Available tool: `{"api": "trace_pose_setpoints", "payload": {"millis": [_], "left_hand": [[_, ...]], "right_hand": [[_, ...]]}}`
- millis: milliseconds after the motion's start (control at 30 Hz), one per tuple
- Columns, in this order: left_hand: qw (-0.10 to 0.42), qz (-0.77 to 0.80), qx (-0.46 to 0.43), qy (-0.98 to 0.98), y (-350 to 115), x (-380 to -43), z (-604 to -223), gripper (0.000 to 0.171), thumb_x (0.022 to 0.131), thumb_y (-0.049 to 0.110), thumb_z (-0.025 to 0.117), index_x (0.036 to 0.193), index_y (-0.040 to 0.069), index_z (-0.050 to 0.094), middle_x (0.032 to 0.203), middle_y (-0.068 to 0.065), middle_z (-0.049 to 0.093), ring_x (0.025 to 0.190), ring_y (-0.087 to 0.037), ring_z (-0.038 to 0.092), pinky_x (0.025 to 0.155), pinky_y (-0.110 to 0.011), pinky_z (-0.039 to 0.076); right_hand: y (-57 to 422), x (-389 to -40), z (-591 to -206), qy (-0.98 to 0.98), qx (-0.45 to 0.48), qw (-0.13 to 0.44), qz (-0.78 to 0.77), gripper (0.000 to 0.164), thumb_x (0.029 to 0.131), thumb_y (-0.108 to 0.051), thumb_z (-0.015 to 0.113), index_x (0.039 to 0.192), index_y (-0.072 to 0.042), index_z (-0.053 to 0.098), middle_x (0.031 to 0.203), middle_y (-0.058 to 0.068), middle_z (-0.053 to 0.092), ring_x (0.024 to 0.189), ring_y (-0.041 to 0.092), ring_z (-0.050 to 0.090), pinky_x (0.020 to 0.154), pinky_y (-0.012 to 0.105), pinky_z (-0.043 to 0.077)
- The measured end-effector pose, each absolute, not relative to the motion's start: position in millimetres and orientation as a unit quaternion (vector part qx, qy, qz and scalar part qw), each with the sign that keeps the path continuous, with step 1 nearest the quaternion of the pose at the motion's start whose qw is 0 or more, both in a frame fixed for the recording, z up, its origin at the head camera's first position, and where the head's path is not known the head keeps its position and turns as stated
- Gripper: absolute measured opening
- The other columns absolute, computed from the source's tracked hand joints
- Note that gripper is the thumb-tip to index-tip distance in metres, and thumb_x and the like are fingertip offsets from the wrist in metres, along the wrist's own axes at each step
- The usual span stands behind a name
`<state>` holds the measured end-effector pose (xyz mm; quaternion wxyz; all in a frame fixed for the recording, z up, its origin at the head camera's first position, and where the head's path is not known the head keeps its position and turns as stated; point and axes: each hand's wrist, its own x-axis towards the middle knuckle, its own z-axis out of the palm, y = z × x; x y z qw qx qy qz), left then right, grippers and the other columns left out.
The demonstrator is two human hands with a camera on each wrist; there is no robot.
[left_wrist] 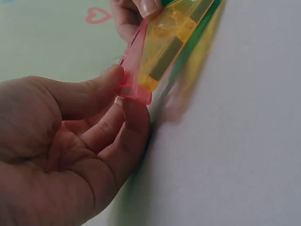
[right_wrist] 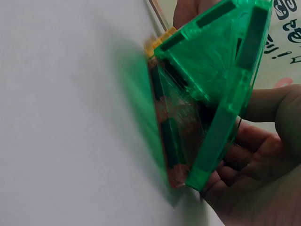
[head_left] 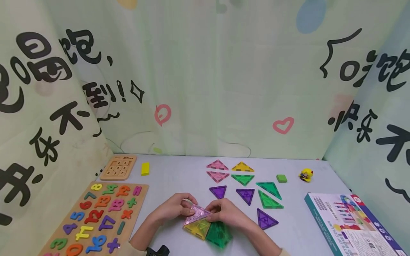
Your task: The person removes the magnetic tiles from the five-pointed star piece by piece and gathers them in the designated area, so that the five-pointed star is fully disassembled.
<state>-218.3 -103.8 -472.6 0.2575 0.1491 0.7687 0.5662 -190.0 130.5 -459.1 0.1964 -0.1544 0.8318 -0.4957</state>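
Between both hands is a group of translucent magnetic tiles: a pink triangular tile [head_left: 197, 212] at the top, a yellow tile [head_left: 198, 228] below it, and green tiles [head_left: 220, 235] at the lower right. My left hand [head_left: 174, 207] pinches a corner of the pink tile between thumb and fingers. In the left wrist view, the yellow tile [left_wrist: 164, 47] stands against the pink one at an angle. My right hand [head_left: 228, 213] grips the group from the other side, thumb and fingers at the green tiles [right_wrist: 202, 70] in the right wrist view. The group is tilted close over the white tabletop.
Loose triangular tiles lie beyond and to the right, including purple [head_left: 267, 218], green [head_left: 269, 200] and pink [head_left: 217, 164] ones. A number board [head_left: 107, 202] lies left, a printed box [head_left: 355, 224] right. Farther back are a yellow block [head_left: 145, 169], green block [head_left: 282, 178] and small toy figure [head_left: 306, 175].
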Motion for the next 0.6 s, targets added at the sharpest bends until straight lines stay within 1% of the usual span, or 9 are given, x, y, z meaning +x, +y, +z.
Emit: {"api": "trace_pose_setpoints", "payload": {"millis": [133,267,333,400,600], "left_hand": [[0.266,0.577,0.148,0.758,-104.7,-220.4,-474.1,0.023,0.091,0.010,0.070,0.111,0.002,0.062,0.085,-0.002,0.072,0.074,-0.010,0.060,0.068,-0.023,0.052],[0.276,0.588,0.143,0.747,-106.6,-223.9,-475.2,0.024,0.092,0.013,0.068,0.113,0.003,0.060,0.080,0.002,0.069,0.072,-0.009,0.058,0.067,-0.022,0.050],[0.268,0.598,0.132,0.744,-108.8,-226.9,-475.7,0.025,0.093,0.014,0.067,0.114,0.002,0.060,0.079,0.003,0.067,0.071,-0.009,0.057,0.066,-0.022,0.049],[0.248,0.609,0.114,0.745,-111.2,-231.6,-475.6,0.026,0.093,0.013,0.066,0.115,0.002,0.059,0.079,0.002,0.067,0.072,-0.010,0.057,0.067,-0.023,0.049],[0.145,0.571,0.072,0.805,-114.3,-256.6,-472.5,0.023,0.093,0.011,0.067,0.114,0.005,0.061,0.091,-0.006,0.068,0.076,-0.015,0.058,0.070,-0.025,0.051]], "right_hand": [[131.1,-189.3,-460.8,0.818,-0.129,0.201,-0.522,0.025,0.082,-0.014,0.076,0.103,-0.002,0.073,0.087,0.003,0.069,0.080,0.013,0.060,0.072,0.026,0.049],[133.0,-188.4,-461.4,0.800,-0.112,0.204,-0.553,0.023,0.083,-0.012,0.075,0.102,0.000,0.073,0.087,0.003,0.072,0.078,0.011,0.061,0.072,0.025,0.050],[133.9,-188.1,-461.7,0.793,-0.110,0.204,-0.564,0.022,0.083,-0.011,0.075,0.102,0.001,0.074,0.088,0.003,0.073,0.078,0.010,0.062,0.072,0.024,0.051],[134.8,-187.8,-462.0,0.788,-0.110,0.204,-0.570,0.022,0.084,-0.012,0.075,0.102,0.001,0.074,0.088,0.003,0.074,0.078,0.010,0.063,0.073,0.024,0.051],[135.5,-186.4,-463.8,0.787,-0.099,0.207,-0.572,0.023,0.084,-0.014,0.075,0.103,0.000,0.074,0.090,0.001,0.073,0.080,0.010,0.063,0.075,0.025,0.050]]}}
